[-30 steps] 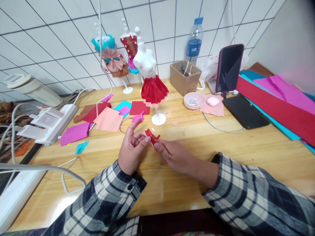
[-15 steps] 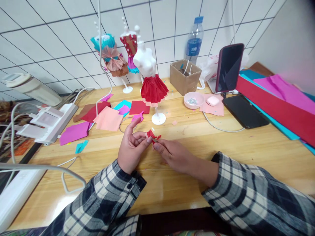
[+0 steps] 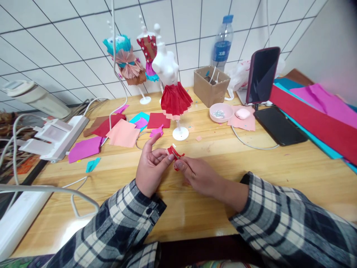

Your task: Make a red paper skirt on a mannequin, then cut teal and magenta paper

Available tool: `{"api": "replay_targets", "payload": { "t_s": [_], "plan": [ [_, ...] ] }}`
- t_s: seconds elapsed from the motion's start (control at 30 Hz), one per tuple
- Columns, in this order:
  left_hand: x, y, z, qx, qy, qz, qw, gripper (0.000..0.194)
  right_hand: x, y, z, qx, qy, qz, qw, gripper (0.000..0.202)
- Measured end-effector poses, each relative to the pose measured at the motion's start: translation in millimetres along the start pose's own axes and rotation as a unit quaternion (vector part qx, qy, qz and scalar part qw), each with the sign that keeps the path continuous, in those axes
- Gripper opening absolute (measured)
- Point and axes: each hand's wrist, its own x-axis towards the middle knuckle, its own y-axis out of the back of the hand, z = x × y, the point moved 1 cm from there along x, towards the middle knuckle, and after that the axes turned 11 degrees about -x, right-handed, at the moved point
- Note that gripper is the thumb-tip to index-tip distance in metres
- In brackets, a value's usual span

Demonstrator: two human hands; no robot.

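Note:
My left hand (image 3: 152,165) pinches a small red piece (image 3: 171,150) with a pale pink edge between thumb and fingers, its index finger raised. On the right, my right hand (image 3: 196,175) is closed on a small thin tool (image 3: 176,155) whose tip lies against the red piece; most of the tool is hidden by the fingers. Loose red bits hang by its fingertips. Just beyond my hands stands a white mannequin (image 3: 166,67) on a round base, wearing a red pleated skirt (image 3: 175,99) with a pink hem.
Behind are two dressed mannequins (image 3: 129,67) (image 3: 147,48), a cardboard box (image 3: 210,89) and a bottle (image 3: 222,44). Coloured paper (image 3: 122,133) lies left; a pink dish (image 3: 221,112), phones (image 3: 280,125) (image 3: 263,76) and long paper strips (image 3: 315,121) right. Cables and a power strip (image 3: 60,137) are far left.
The tool's tip now lies further over the red piece, and a red bit hangs lower beneath my right fingertips. The whole view has shifted slightly.

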Motion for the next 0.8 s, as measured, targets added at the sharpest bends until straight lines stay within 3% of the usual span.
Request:
{"api": "replay_targets", "payload": {
  "t_s": [0.37,0.8],
  "plan": [
    [-0.1,1.1,5.5,0.011,-0.016,0.000,1.000,0.066,0.0,1.9,0.8,-0.023,0.004,-0.006,1.000,0.049],
    [-1.1,-2.0,6.8,0.039,-0.037,0.001,0.999,0.074,-1.3,1.4,-0.3,-0.004,0.001,-0.004,1.000,0.051]
  ]
}}
